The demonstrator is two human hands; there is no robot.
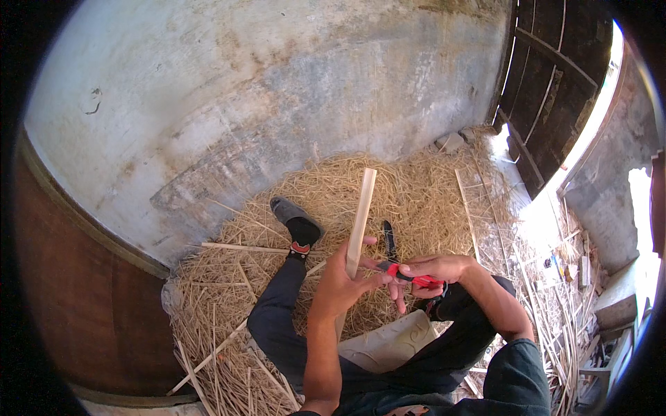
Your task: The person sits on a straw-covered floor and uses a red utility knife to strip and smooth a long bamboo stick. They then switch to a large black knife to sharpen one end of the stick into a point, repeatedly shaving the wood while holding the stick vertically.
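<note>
My left hand (336, 288) is closed round a long, pale wooden or bamboo strip (361, 211), which stands nearly upright and runs down past my wrist. In my right hand (440, 269) is a red-and-black hand tool, seemingly a utility knife (420, 280). Its dark tip points left and comes close to my left thumb and the strip; whether it touches cannot be made out. Just beyond the hands, a narrow black object (389, 239) rests on the straw, its kind unclear. A pale patterned pad or sheet (385, 343) lies between my legs.
Straw and shavings (340, 177) cover the floor, with loose strips (246, 247) scattered about. My left foot (298, 225) is stretched out ahead. A stained wall (312, 97) stands beyond, a brown panel (83, 277) at left, a dark plank door (548, 83) at right.
</note>
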